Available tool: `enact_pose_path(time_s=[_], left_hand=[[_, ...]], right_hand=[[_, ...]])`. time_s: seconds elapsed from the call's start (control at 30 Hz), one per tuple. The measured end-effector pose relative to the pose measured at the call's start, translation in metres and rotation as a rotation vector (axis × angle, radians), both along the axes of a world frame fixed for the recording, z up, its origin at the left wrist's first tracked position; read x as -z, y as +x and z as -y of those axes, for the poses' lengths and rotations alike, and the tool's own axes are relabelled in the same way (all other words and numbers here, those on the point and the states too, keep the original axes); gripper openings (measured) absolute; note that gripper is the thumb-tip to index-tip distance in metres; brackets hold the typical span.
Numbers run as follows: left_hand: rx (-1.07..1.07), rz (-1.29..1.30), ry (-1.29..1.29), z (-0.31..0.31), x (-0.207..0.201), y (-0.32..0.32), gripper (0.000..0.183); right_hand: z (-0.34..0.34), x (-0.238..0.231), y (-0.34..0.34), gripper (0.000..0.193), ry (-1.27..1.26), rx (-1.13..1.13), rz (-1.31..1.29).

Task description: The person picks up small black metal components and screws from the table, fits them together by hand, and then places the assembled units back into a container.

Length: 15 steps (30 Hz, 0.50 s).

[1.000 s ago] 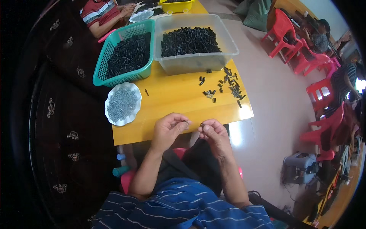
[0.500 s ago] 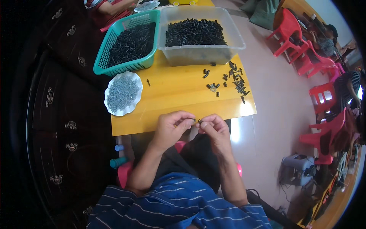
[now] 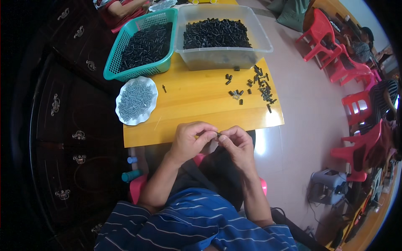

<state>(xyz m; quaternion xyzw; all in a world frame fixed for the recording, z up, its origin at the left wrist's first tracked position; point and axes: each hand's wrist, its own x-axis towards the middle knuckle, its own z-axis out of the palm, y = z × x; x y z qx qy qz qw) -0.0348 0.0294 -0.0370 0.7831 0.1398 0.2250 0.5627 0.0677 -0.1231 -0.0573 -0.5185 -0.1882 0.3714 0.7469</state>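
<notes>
Both hands meet just off the table's near edge, fingertips pinched around a small black part that is mostly covered by them. My left hand closes thumb and forefinger on one end of it. On the other end, my right hand pinches in the same way. Beyond the left hand lies a white scalloped plate heaped with small clear-grey pieces. One thin black piece rests alone beside that plate. Loose black cylindrical parts are scattered at the table's right side.
At the back of the yellow table stand a green basket and a clear plastic bin, both filled with black parts. Dark drawers line the left. Red chairs and other people are on the right.
My two hands have come together: the gap between their fingertips has closed, and what they hold now meets. The view has shifted slightly; the things on the table have stayed put.
</notes>
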Motion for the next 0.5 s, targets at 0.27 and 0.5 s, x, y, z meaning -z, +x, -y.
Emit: enact_pose_path(time_s=[0.27, 0.5], left_hand=[[0.155, 0.032, 0.006, -0.014, -0.002, 0.004, 0.01], [0.276, 0.142, -0.011, -0.024, 0.0, 0.015, 0.016]], right_hand=[[0.0, 0.007, 0.003, 0.006, 0.074, -0.073, -0.231], [0.0, 0.007, 0.003, 0.014, 0.115, -0.15, -0.35]])
